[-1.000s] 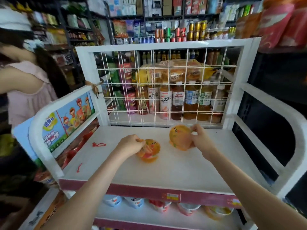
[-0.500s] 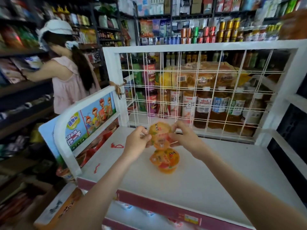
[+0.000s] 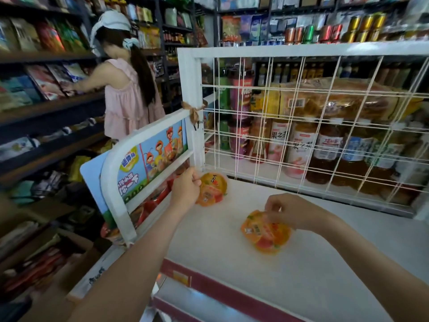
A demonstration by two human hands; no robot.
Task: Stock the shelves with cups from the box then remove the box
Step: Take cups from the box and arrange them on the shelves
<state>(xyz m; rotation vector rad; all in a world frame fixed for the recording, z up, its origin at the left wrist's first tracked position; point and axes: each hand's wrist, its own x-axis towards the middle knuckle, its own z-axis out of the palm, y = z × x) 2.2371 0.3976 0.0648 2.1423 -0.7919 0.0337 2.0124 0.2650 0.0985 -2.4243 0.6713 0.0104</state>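
Note:
Two orange fruit-jelly cups are on the white top shelf (image 3: pixel 325 263). My left hand (image 3: pixel 185 189) grips one cup (image 3: pixel 212 189) by its rim at the shelf's far left corner, beside the white side rail and wire grid. My right hand (image 3: pixel 290 211) pinches the top edge of the second cup (image 3: pixel 265 233), which stands nearer the shelf's middle front. Both cups show printed lids and orange contents. A cardboard box (image 3: pixel 46 263) with red packets sits low at the left.
A white wire grid (image 3: pixel 325 126) backs the shelf, with bottled drinks behind it. The left rail (image 3: pixel 111 173) carries a cartoon sign. A person in a pink dress (image 3: pixel 125 94) stands at the dark shelves on the left. A lower shelf edge (image 3: pixel 209 296) shows below.
The cups were stacked and held together between both hands. Now they are apart: my left hand moved one to the far left corner, my right hand brought the other down right.

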